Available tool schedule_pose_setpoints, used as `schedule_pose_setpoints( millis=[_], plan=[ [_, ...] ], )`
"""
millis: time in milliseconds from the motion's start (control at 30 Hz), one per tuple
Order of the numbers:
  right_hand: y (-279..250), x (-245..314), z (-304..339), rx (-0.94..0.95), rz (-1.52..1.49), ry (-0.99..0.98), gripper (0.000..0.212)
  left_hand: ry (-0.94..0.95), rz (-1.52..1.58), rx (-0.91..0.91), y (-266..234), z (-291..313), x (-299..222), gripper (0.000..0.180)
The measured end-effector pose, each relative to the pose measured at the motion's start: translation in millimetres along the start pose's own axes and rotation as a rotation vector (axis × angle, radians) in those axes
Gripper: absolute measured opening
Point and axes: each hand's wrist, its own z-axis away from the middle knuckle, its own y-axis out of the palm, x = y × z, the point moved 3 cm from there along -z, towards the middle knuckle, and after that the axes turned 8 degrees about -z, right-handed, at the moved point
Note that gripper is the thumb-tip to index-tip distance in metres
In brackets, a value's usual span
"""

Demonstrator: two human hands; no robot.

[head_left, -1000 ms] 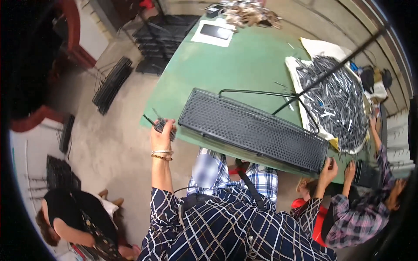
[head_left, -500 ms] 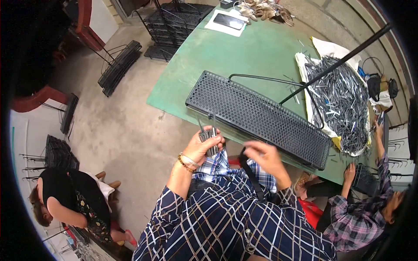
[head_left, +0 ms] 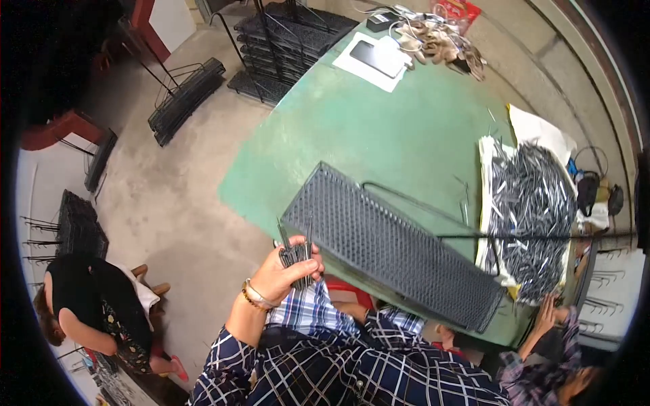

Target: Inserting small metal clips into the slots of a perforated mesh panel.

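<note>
My left hand is closed around a bundle of thin dark metal strips, with a couple of them sticking up above the rest. It is at the near left end of a long black perforated metal rack, which lies slantwise along the green table's near edge. A bent wire support and a long dark rod extend from the rack's far side. Of my right arm only a bit of bare skin shows, beside the blue plaid cloth on my lap; its fingers are hidden.
On the green table, a white sack holds a heap of metal strips; a co-worker's hand is at its near edge. A phone and gloves lie farther back. Black racks stand left; another person bends over.
My left hand has moved left and nearer, still holding the strips. My right hand has dropped out of sight from beside the rack. The view has shifted, and the rack's long rod appears swung round.
</note>
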Motion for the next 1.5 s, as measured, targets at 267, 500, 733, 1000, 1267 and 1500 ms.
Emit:
schedule_pose_setpoints(
  millis=[267, 500, 733, 1000, 1267, 1500],
  plan=[
    [-68.8, 54.5, -44.4, -0.014, -0.286, 0.025, 0.029, -0.133, -0.01, -0.038, -7.2, -15.2, -56.3, 0.025],
    [-75.2, 58.5, -27.3, -0.15, -0.584, 0.019, 0.034, -0.169, -0.129, -0.037, -12.1, -30.0, -60.1, 0.026],
    [80.9, 39.7, 34.1, -0.179, -0.995, 0.088, 0.04, -0.02, -0.146, 0.134, -13.3, -28.0, -16.2, 0.026],
    [72.2, 32.3, 79.6, -0.421, -0.058, 0.49, 0.051, 0.011, -0.127, 0.186, -22.5, 15.3, 10.9, 0.024],
    [98.7, 129.2, 193.8, -0.611, -0.271, 0.352, 0.031, 0.016, -0.178, 0.196, -16.6, 18.1, 16.4, 0.023],
    [138.5, 146.9, 191.5, -0.707, -0.48, 0.475, 0.027, -0.025, -0.275, 0.26, 7.4, 11.1, 24.1, 0.025]
  ],
)
